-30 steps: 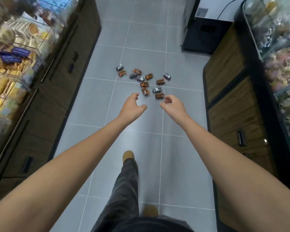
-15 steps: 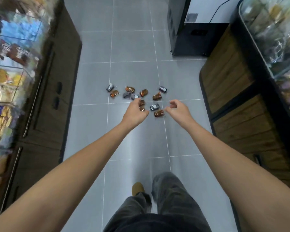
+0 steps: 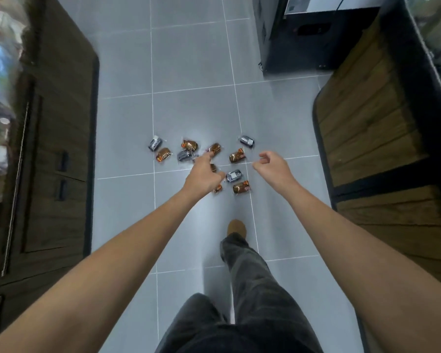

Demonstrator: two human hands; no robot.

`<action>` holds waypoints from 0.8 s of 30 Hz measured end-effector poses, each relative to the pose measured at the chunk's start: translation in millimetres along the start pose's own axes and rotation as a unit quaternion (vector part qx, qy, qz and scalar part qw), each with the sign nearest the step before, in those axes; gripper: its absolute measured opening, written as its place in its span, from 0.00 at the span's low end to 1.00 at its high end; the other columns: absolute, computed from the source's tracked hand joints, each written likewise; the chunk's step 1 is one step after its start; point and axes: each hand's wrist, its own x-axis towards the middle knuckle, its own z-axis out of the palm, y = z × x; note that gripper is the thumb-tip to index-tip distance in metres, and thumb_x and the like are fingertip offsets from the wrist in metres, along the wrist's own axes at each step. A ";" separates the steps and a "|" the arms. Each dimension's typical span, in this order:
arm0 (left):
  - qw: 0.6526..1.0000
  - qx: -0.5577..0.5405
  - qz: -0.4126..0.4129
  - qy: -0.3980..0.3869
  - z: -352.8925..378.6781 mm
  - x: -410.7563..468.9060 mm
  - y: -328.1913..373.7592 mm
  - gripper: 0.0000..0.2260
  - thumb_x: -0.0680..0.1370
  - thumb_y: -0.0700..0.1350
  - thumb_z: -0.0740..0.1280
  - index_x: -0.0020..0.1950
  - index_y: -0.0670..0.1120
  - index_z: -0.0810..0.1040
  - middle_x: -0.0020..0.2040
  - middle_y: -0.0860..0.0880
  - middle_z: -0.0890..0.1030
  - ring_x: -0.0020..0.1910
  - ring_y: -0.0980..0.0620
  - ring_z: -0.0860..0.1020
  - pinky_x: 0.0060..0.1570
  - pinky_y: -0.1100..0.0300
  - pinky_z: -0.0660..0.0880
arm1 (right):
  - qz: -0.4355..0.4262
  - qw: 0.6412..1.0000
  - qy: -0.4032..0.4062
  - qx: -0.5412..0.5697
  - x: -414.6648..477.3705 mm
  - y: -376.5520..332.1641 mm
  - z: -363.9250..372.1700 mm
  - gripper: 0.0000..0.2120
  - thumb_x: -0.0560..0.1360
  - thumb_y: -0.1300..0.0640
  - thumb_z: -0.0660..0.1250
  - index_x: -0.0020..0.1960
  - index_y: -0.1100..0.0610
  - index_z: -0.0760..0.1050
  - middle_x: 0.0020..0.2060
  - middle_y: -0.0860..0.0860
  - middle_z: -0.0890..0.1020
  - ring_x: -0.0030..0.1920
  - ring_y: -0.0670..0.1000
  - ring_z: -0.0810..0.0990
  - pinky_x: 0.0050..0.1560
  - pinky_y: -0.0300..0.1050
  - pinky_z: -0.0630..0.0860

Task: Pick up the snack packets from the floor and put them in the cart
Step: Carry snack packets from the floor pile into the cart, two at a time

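Note:
Several small snack packets lie scattered on the grey tiled floor (image 3: 189, 59), some orange-brown (image 3: 237, 156), some grey-blue (image 3: 247, 141). My left hand (image 3: 204, 174) is stretched out above the middle of the cluster, fingers loosely extended, holding nothing, and it hides a few packets. My right hand (image 3: 273, 169) hovers to the right of the cluster, fingers loosely curled and empty. An orange packet (image 3: 242, 187) and a grey one (image 3: 233, 175) lie between the two hands. No cart is in view.
Dark wooden cabinets (image 3: 61, 149) with stocked shelves above line the left side. Wooden shelf bases (image 3: 367, 123) run along the right. A black unit (image 3: 303, 42) stands at the far right of the aisle. My legs and a tan shoe (image 3: 236, 226) show below.
I have walked closer to the packets. Both hands have reached further forward over the cluster. The right foot has stepped ahead.

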 end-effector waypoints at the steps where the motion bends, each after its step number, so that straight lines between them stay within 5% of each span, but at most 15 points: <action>1: 1.000 -0.004 -0.005 -0.003 1.6 16.1 2.9 0.29 0.76 0.46 0.69 0.74 0.46 0.62 0.71 0.45 0.68 0.68 0.45 0.70 0.67 0.51 0.67 | 0.004 1.000 -0.004 -0.001 15.6 -1.8 -1.6 0.16 0.76 0.63 0.64 0.63 0.59 0.73 0.40 0.47 0.74 0.46 0.47 0.73 0.37 0.33 0.65; 8: 0.997 0.049 -0.044 -0.038 26.5 104.0 -19.0 0.28 0.76 0.43 0.68 0.74 0.45 0.62 0.71 0.44 0.67 0.68 0.45 0.68 0.64 0.57 0.66 | 0.077 0.997 -0.028 -0.004 106.0 23.9 13.8 0.18 0.75 0.61 0.65 0.65 0.60 0.71 0.50 0.52 0.77 0.49 0.48 0.74 0.48 0.35 0.66; 13: 0.985 0.138 -0.047 -0.090 61.8 164.1 -72.7 0.26 0.76 0.42 0.66 0.73 0.44 0.63 0.70 0.42 0.66 0.68 0.43 0.67 0.63 0.54 0.66 | 0.131 0.990 -0.050 -0.009 161.3 84.2 53.8 0.15 0.75 0.62 0.66 0.61 0.59 0.72 0.39 0.46 0.75 0.44 0.48 0.74 0.33 0.27 0.68; 20: 0.977 0.144 -0.107 -0.112 145.7 261.8 -180.3 0.29 0.76 0.46 0.67 0.74 0.46 0.60 0.71 0.44 0.64 0.69 0.43 0.66 0.62 0.51 0.67 | 0.175 0.983 -0.045 -0.034 246.3 192.1 139.2 0.19 0.74 0.60 0.67 0.65 0.59 0.71 0.58 0.58 0.77 0.58 0.57 0.76 0.61 0.50 0.72; 24: 0.976 0.102 -0.170 -0.092 203.9 316.9 -246.0 0.32 0.76 0.51 0.67 0.76 0.47 0.56 0.73 0.45 0.62 0.71 0.44 0.64 0.65 0.49 0.66 | 0.224 0.974 -0.017 -0.019 304.0 263.3 187.4 0.18 0.74 0.59 0.67 0.63 0.55 0.71 0.55 0.53 0.77 0.54 0.53 0.77 0.53 0.36 0.71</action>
